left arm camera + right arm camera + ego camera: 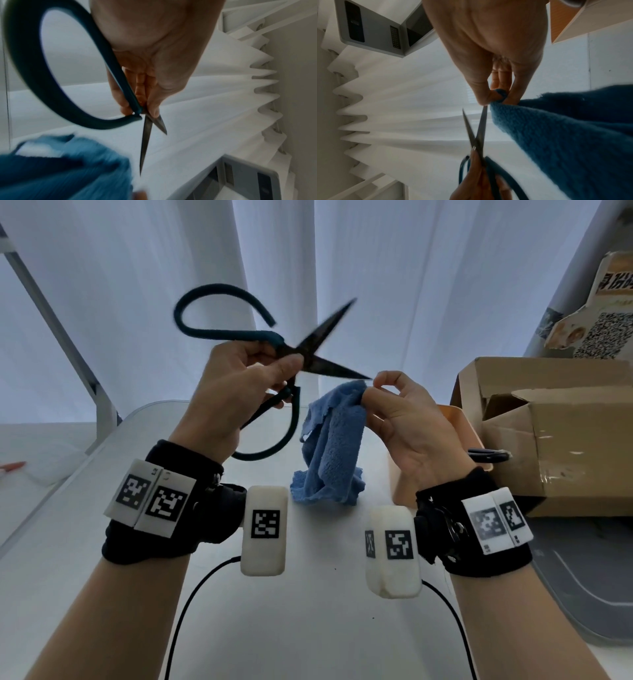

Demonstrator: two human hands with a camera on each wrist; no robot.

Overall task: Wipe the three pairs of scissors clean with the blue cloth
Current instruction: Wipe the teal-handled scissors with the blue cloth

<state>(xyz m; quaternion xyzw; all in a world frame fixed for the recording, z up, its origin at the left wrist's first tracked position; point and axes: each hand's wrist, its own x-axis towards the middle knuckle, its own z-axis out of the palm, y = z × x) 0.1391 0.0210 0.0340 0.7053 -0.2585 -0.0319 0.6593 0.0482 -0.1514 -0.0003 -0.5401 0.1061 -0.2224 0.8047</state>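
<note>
My left hand grips a large pair of scissors with dark teal looped handles, held up above the table near the pivot; the dark blades are spread apart. The left wrist view shows the same scissors pinched at the pivot by my left hand. My right hand pinches a corner of the blue cloth, which hangs down to the table just right of the lower blade tip. In the right wrist view the cloth sits beside the blades. Another dark scissors handle pokes out behind my right wrist.
A white table lies below the hands. An orange container stands at its right, behind my right hand. An open cardboard box sits farther right. White curtains hang behind. Black cables run from the wrist units.
</note>
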